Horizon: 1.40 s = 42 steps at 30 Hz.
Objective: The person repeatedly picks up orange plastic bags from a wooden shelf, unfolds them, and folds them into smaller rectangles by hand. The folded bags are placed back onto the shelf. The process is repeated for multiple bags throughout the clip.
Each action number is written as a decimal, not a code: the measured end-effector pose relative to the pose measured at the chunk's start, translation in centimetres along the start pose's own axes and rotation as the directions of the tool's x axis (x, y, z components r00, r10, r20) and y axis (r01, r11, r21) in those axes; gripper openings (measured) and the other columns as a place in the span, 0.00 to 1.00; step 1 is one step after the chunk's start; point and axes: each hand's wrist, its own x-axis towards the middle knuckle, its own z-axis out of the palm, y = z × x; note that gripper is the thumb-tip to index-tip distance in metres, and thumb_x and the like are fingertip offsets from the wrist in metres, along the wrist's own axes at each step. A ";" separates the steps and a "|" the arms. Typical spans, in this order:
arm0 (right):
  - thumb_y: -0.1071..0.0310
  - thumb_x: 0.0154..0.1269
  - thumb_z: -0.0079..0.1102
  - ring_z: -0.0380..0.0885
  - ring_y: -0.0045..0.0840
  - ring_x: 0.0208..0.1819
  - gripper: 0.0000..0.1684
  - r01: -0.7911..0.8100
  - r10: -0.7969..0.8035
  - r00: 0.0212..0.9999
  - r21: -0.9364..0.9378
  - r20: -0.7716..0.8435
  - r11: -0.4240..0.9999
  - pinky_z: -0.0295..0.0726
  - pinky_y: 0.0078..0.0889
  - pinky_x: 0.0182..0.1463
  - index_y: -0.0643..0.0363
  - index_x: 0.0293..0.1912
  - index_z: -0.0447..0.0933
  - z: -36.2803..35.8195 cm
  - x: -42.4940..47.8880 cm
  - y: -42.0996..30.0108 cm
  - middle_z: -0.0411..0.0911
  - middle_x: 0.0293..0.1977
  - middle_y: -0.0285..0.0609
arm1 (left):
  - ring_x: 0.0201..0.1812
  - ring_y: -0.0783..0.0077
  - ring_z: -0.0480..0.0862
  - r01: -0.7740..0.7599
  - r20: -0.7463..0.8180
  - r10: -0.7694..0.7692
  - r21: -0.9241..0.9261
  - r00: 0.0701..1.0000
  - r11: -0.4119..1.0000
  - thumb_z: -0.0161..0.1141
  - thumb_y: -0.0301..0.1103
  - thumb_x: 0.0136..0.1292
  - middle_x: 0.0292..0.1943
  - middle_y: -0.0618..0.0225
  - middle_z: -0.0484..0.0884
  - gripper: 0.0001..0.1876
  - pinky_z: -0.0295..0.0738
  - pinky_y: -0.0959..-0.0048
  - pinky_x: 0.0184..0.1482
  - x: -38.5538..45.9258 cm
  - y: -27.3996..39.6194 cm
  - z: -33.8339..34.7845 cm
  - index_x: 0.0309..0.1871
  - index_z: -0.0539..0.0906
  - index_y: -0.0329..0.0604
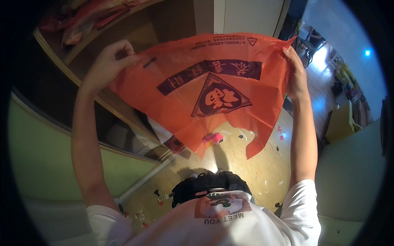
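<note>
Both arms are raised and stretch a thin red plastic bag [178, 107] between them, printed with dark characters and a diamond-shaped emblem. My left hand [107, 63] pinches the bag's edge at the left with thumb and fingers. At the upper right corner, my right hand [294, 69] grips the bag, and a small pointed tip of plastic sticks up past the fingers. The bag's lower edge hangs with a gap between two handle-like strips.
Wooden shelving [144, 37] at the left holds red plastic packages [89, 23] on top. Small scraps and a pink item [214, 139] lie on the floor [243, 156]. A yellow chair-like object [340, 121] stands at the right, near a light green surface [347, 172].
</note>
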 end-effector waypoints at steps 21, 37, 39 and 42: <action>0.64 0.67 0.42 0.66 0.17 0.33 0.11 0.371 -0.505 0.852 -0.523 -0.137 0.768 0.68 0.22 0.39 0.61 0.43 0.67 -0.1 -2.5 -4.1 0.69 0.31 0.32 | 0.20 0.91 0.64 -0.388 -0.213 0.327 -0.416 0.921 0.823 0.56 0.25 0.55 0.18 0.81 0.65 0.11 0.56 0.90 0.24 -5.7 14.4 -2.9 0.22 0.66 0.46; 0.71 0.59 0.50 0.72 0.32 0.49 0.23 -0.268 0.255 0.963 0.461 0.092 0.846 0.71 0.34 0.53 0.66 0.54 0.63 -3.5 -8.4 2.3 0.69 0.51 0.46 | 0.42 0.78 0.72 -0.111 -0.113 0.076 -0.993 0.991 -0.031 0.46 0.38 0.63 0.42 0.68 0.73 0.13 0.61 0.78 0.53 -6.6 1.3 4.2 0.44 0.69 0.38; 0.70 0.61 0.48 0.72 0.31 0.49 0.21 -0.401 0.447 0.895 0.449 0.003 0.799 0.71 0.34 0.54 0.65 0.54 0.65 -2.9 -9.8 3.8 0.71 0.50 0.45 | 0.44 0.77 0.71 -0.156 -0.148 -0.062 -0.974 0.987 -0.164 0.45 0.39 0.63 0.44 0.67 0.73 0.15 0.61 0.77 0.54 -10.4 -1.0 9.6 0.46 0.68 0.37; 0.69 0.62 0.48 0.75 0.30 0.45 0.18 -0.541 0.622 0.782 0.465 -0.026 0.701 0.74 0.31 0.49 0.65 0.51 0.67 -3.1 -12.0 3.5 0.73 0.46 0.46 | 0.47 0.75 0.71 -0.206 -0.156 -0.209 -0.947 0.965 -0.245 0.44 0.40 0.63 0.47 0.66 0.72 0.18 0.61 0.75 0.55 -14.2 -2.9 13.6 0.50 0.67 0.36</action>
